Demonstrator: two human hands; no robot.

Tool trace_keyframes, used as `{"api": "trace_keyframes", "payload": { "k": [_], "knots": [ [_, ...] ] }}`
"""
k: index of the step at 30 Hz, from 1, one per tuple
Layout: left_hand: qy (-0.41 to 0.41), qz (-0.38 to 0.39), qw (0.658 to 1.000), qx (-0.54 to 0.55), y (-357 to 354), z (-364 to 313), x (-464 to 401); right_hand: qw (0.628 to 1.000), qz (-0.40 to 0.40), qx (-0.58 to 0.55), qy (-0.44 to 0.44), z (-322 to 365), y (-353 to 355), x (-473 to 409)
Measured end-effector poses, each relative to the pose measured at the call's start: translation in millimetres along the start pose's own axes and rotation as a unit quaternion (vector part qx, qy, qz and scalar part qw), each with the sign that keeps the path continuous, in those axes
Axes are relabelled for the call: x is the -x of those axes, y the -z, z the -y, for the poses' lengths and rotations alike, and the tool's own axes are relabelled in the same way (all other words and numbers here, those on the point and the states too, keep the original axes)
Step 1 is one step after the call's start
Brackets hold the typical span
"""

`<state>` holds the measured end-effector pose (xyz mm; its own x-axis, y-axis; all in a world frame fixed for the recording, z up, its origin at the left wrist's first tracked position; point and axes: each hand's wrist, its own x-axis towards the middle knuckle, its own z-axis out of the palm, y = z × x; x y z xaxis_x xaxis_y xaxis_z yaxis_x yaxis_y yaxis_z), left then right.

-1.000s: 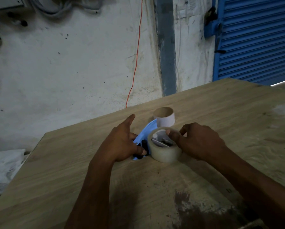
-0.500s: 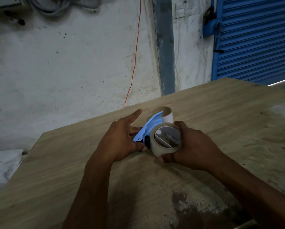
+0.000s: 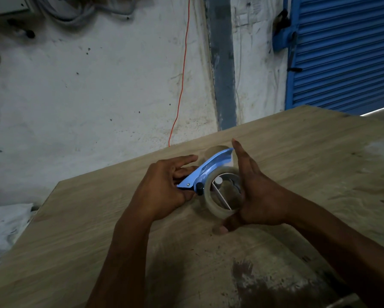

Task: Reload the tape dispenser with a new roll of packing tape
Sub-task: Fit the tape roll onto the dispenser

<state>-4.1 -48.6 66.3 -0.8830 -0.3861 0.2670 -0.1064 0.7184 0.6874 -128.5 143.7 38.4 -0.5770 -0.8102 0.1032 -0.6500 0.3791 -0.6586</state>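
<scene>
Pressing flat-palmed with your open right hand [image 3: 256, 196], the clear packing-tape roll [image 3: 217, 194] may seat crooked; your left hand [image 3: 164, 187] grips the blue plastic dispenser [image 3: 205, 170].

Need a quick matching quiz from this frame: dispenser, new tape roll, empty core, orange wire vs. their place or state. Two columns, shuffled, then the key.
Things:
1. blue tape dispenser
2. clear tape roll
3. empty cardboard core
4. orange wire

Places/states:
A. hangs down the white wall behind the table
B. stands on the table behind the dispenser
C. gripped at its handle end by the left hand
D. pressed from the side by the flat right hand

Pairs: 1-C, 2-D, 3-B, 4-A
</scene>
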Motion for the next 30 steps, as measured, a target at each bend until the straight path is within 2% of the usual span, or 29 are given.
{"api": "trace_keyframes", "payload": {
  "k": [4, 10, 14, 19, 23, 30],
  "knots": [
    [-0.025, -0.015, 1.0, 0.008, -1, 0, -1, 0.998, -0.045, -0.017, 0.032, 1, -8, 6],
    [-0.04, 0.029, 0.998, 0.029, -6, 4, -3, 0.988, -0.123, -0.078, 0.048, -8, -21, 10],
    [-0.03, 0.041, 0.998, 0.041, -6, 6, -4, 0.983, -0.138, -0.112, 0.042, -13, -24, 13],
    [-0.019, 0.028, 0.999, 0.022, -9, 10, -8, 0.986, -0.124, -0.108, 0.023, -13, -24, 12],
    [-0.007, 0.016, 1.0, -0.002, -9, 10, -8, 0.995, -0.05, -0.089, -0.005, -11, -14, 8],
    [0.018, 0.091, 0.996, -0.01, -7, 10, -5, 0.992, 0.002, -0.127, -0.006, -14, -6, 9]
  ]
}}
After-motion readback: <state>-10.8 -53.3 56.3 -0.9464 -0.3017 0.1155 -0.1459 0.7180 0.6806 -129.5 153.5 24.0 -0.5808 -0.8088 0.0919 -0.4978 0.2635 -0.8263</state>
